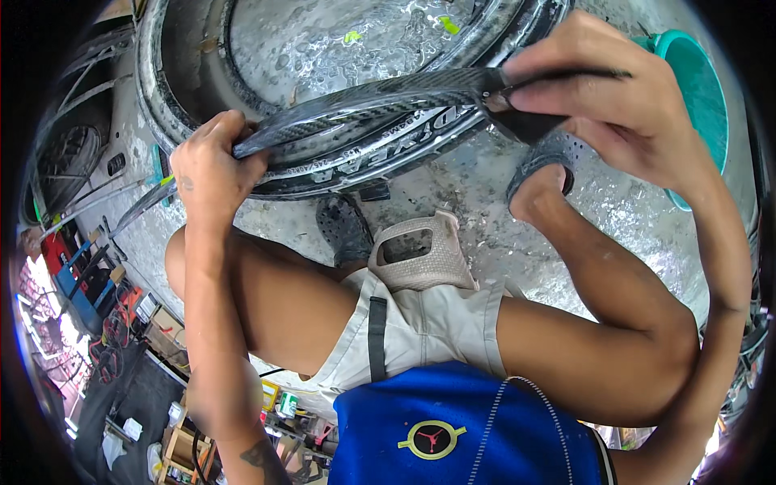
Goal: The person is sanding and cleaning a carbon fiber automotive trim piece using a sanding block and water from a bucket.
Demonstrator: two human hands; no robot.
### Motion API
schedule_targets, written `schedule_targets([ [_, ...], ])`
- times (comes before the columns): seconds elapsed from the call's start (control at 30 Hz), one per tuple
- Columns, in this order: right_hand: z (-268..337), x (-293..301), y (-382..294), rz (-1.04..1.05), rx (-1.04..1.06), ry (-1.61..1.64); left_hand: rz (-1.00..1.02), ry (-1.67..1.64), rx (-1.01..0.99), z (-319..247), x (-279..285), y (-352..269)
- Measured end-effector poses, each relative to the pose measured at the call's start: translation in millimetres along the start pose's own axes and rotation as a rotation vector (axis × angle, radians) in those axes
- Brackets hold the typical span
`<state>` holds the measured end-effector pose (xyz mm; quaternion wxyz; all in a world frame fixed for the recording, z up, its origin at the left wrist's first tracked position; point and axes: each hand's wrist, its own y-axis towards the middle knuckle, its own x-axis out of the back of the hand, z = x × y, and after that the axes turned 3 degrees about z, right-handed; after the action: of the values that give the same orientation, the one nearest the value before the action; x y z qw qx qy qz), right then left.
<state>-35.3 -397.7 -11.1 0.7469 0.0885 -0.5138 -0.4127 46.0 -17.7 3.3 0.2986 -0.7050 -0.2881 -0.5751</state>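
A long curved strip of glossy carbon fibre (376, 97), its weave plainly visible, spans the space between my hands above a tyre lying on its side (339, 167). My left hand (209, 167) grips the strip towards its left; a narrower length continues below the wrist. At the strip's right end, my right hand (630, 103) pinches a thin dark folded sheet (527, 124) that touches the part. Motion blurs those fingers, and the sheet's material is unclear. Wet, whitish residue covers the tyre, whose sidewall bears raised lettering.
A teal plastic tub (697, 103) stands at the right. Between my legs is a beige woven-pattern plastic seat (424, 254). My dark clogs (342, 227) rest on the wet concrete floor (485, 212). Tools and cables (115, 339) crowd the lower left, near a wooden crate (182, 448).
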Motion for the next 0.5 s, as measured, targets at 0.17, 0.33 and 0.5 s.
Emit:
schedule_targets([
  [0.17, 21.4, 44.3, 6.7, 0.341, -0.218, 0.061, 0.016, 0.049, -0.020, 6.9, 1.7, -1.1],
  [0.33, 27.3, 48.7, 4.5, 0.308, -0.362, 0.090, 0.034, 0.026, -0.017, 2.1, 2.4, 7.7],
  [0.5, 20.7, 35.2, 21.4, 0.287, -0.342, 0.053, 0.052, 0.047, -0.033, 5.1, 3.1, 7.3],
])
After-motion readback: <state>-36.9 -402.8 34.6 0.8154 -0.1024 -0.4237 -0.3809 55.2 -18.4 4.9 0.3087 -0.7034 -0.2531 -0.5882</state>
